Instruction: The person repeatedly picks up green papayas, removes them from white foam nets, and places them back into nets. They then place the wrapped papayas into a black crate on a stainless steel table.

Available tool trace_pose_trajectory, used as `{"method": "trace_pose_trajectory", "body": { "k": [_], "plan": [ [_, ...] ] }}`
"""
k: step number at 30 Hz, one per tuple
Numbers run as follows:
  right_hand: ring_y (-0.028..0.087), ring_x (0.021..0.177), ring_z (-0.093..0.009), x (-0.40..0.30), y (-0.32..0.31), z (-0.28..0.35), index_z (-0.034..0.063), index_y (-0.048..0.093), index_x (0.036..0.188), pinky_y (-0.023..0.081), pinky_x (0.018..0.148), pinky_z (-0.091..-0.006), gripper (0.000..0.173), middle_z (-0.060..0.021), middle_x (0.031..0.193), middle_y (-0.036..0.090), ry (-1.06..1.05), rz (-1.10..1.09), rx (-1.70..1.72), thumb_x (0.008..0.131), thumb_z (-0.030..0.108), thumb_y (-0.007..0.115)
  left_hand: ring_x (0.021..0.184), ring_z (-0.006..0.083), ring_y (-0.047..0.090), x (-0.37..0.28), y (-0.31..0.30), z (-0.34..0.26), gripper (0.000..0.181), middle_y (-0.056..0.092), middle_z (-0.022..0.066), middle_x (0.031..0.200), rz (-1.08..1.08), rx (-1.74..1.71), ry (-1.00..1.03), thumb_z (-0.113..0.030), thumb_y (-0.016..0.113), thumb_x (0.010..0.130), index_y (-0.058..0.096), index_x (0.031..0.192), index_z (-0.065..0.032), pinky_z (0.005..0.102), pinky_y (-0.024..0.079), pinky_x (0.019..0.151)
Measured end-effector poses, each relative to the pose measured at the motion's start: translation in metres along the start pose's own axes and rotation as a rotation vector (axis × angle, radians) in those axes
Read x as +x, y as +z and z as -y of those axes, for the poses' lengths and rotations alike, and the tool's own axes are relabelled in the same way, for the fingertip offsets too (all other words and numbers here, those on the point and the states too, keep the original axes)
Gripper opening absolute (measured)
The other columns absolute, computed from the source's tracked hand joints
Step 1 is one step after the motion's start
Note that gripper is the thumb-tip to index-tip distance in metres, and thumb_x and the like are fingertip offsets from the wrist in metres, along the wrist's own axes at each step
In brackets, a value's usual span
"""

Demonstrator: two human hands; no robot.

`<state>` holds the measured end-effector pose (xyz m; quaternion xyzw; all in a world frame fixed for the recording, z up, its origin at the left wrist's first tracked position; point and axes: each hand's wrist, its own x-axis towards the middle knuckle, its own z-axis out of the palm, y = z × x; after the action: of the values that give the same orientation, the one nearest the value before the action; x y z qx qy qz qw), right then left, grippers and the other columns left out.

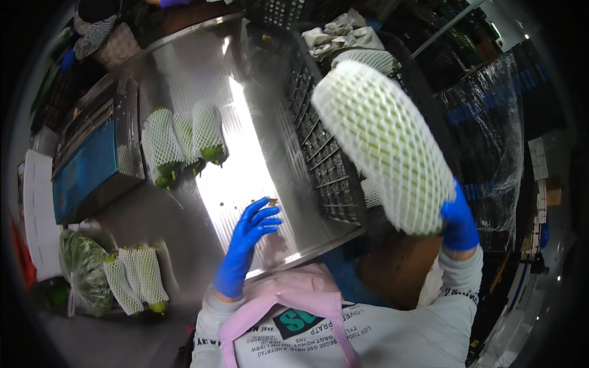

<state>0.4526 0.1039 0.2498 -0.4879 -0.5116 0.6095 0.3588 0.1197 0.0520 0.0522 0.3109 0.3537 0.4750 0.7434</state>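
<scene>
My right hand (460, 221), in a blue glove, grips the lower end of a large green gourd in a white foam net sleeve (386, 147). The gourd is held slanting above a black plastic crate (322, 170), whose contents it partly hides. My left hand (251, 239), gloved in blue too, is over the near part of the stainless steel table (294, 234), fingers apart and holding nothing. Small scraps (273, 202) lie by its fingertips. Several green vegetables in net sleeves (161, 138) lie farther left on the table.
At the left stands a blue-topped metal device (87, 170). Below it are a bag of leafy greens (83, 271) and more netted vegetables (142, 276). Crumpled paper (345, 37) lies at the crate's far end. Wrapped stacks of crates (487, 152) stand to the right. Another person's gloved hand (172, 2) shows at the top.
</scene>
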Motion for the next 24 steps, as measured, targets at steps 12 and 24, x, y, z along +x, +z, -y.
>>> {"method": "trace_pose_trajectory", "body": {
  "k": [12,24],
  "plan": [
    [0.054,0.111,-0.024,0.008,0.180,-0.171,0.0041,0.037,0.136,0.047,0.091,-0.0358,0.075,-0.0167,0.130,0.047,0.028,0.009,-0.201,0.075,0.018,0.078,0.124,0.0357,0.045,-0.013,-0.035,0.012,0.076,0.047,0.0183,0.135,-0.330,-0.926,0.163,-0.057,0.057,0.085,0.039,0.137,-0.0056,0.0534,0.034,0.106],
    [0.057,0.109,-0.028,0.046,0.254,-0.216,0.0007,0.043,0.130,0.047,0.091,-0.0376,0.080,-0.0176,0.118,0.056,-0.074,0.127,-0.385,0.067,0.029,0.083,0.118,0.0307,0.050,-0.043,-0.068,0.022,0.062,0.051,0.0140,0.130,-0.719,-0.952,0.226,-0.047,0.060,0.088,0.044,0.133,-0.0061,0.0471,0.040,0.103]
  ]
}}
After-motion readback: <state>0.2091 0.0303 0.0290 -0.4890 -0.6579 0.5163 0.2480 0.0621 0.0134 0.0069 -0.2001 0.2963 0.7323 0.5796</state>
